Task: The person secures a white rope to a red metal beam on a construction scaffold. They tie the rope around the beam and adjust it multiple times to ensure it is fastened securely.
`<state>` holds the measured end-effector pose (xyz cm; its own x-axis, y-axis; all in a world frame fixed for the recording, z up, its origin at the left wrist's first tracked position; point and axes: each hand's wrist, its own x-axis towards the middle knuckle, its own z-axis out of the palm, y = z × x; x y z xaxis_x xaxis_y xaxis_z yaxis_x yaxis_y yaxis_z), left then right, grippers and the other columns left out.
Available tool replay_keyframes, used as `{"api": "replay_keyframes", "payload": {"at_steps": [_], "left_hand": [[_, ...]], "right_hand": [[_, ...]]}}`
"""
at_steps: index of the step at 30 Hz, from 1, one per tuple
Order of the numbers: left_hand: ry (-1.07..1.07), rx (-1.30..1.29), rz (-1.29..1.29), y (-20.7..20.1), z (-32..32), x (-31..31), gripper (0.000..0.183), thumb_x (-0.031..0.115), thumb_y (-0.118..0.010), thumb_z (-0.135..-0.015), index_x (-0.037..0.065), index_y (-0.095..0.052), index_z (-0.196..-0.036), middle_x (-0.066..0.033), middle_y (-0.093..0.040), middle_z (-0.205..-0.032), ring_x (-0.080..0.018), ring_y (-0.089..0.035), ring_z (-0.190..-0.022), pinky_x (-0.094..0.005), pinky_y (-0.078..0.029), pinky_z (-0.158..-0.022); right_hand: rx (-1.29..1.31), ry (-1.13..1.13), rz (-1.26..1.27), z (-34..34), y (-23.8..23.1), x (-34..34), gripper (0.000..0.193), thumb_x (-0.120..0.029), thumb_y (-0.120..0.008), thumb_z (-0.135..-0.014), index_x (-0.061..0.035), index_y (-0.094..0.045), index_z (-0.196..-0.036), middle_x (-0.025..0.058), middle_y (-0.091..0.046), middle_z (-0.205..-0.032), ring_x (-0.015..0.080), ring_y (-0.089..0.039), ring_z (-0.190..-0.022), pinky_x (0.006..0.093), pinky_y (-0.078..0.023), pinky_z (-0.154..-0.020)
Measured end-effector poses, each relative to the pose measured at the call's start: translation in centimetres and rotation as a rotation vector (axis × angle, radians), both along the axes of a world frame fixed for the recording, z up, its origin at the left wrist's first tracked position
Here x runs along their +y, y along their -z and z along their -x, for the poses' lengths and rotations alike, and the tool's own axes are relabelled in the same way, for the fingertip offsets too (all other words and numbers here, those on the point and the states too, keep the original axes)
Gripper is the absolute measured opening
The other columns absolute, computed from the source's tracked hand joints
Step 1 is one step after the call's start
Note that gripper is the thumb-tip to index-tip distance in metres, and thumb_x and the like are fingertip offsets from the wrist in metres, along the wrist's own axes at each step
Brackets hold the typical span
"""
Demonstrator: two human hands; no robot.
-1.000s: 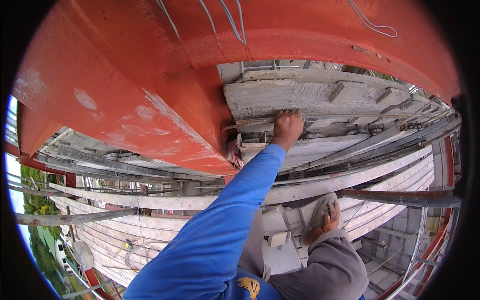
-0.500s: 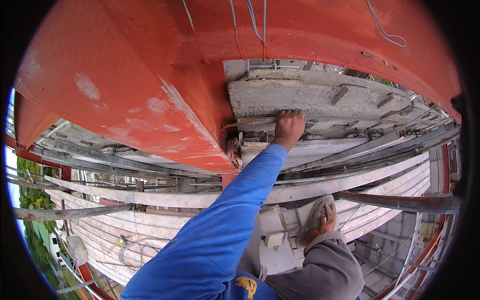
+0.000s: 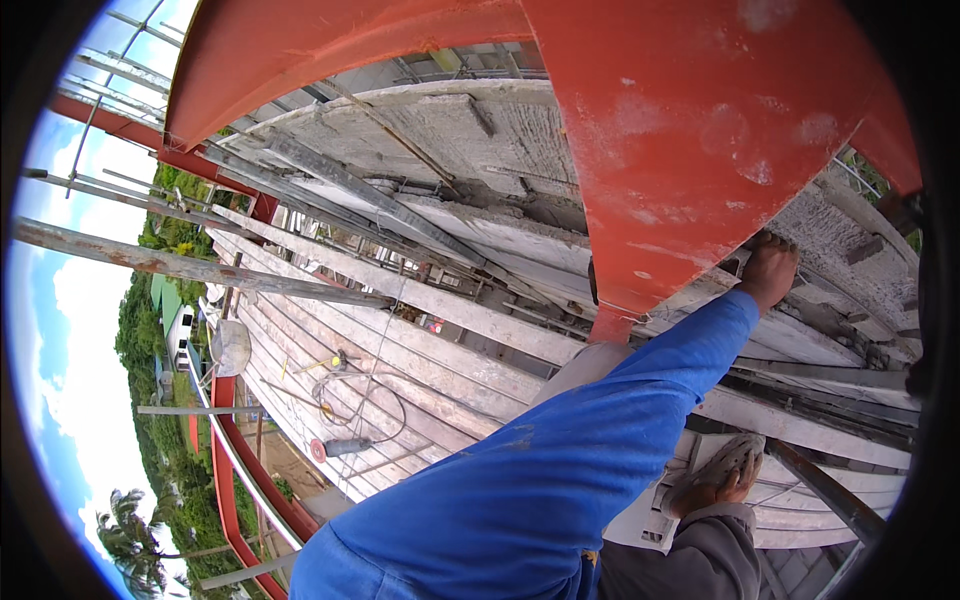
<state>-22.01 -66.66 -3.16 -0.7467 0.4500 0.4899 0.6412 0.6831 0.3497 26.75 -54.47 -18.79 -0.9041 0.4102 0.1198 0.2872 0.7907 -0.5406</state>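
Note:
My left arm in a blue sleeve reaches up and right to the underside of a red steel beam [image 3: 680, 150]. Fingers curled, my left hand [image 3: 768, 272] is closed at a rough concrete ledge [image 3: 835, 235], just right of the beam's lower edge. Its fingertips are partly hidden, and whatever lies in them cannot be made out. My right hand is out of view. Below the arm, my foot [image 3: 715, 480], in dusty grey footwear, rests beside a pale flat board [image 3: 640, 520].
Wooden scaffold planks [image 3: 440, 400] stretch to the left, with a corded tool bearing a red disc [image 3: 345, 447] lying on them. Rusty metal pipes [image 3: 200, 265] cross the left side and another pipe [image 3: 825, 490] the right. Past the edge are trees [image 3: 165, 380] far below.
My view has swung left, so the beam and my left hand appear farther right. Earlier, the hand was closed on a ribbed steel rod along the ledge; that rod is now hard to see.

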Motion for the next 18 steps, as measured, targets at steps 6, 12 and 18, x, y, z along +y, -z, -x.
{"api": "replay_keyframes", "payload": {"at_steps": [6, 12, 18], "left_hand": [[-0.007, -0.002, 0.055, -0.1, -0.1, 0.2, 0.018, 0.017, -0.057, -0.094, 0.012, -0.075, -0.092, -0.0107, -0.076, -0.092, -0.0287, -0.070, -0.098, -0.0444, -0.048, -0.097], [0.036, 0.028, -0.004, 0.4, 0.8, -0.5, 0.015, 0.016, -0.064, -0.089, 0.011, -0.077, -0.083, -0.0119, -0.076, -0.080, -0.0295, -0.076, -0.081, -0.0441, -0.058, -0.074], [0.062, -0.091, 0.051, 0.1, 0.9, 0.3, 0.016, 0.014, -0.065, -0.086, 0.011, -0.077, -0.078, -0.0131, -0.077, -0.081, -0.0307, -0.076, -0.078, -0.0455, -0.059, -0.071]], "right_hand": [[0.033, -0.029, 0.014, -0.5, 1.1, 0.9, 0.058, -0.034, -0.044, -0.107, -0.0029, -0.054, -0.155, 0.0286, -0.043, -0.164, 0.0511, -0.036, -0.153, 0.0568, -0.030, -0.126], [-0.053, -0.199, -0.196, -0.6, 2.0, 2.1, 0.055, -0.028, -0.044, -0.107, 0.0014, -0.055, -0.152, 0.0326, -0.044, -0.161, 0.0537, -0.036, -0.152, 0.0587, -0.029, -0.125], [-0.027, 0.009, 0.003, -0.3, 1.5, 0.5, 0.060, -0.028, -0.047, -0.101, -0.0029, -0.053, -0.156, 0.0322, -0.037, -0.166, 0.0518, -0.034, -0.154, 0.0562, -0.027, -0.127]]}}
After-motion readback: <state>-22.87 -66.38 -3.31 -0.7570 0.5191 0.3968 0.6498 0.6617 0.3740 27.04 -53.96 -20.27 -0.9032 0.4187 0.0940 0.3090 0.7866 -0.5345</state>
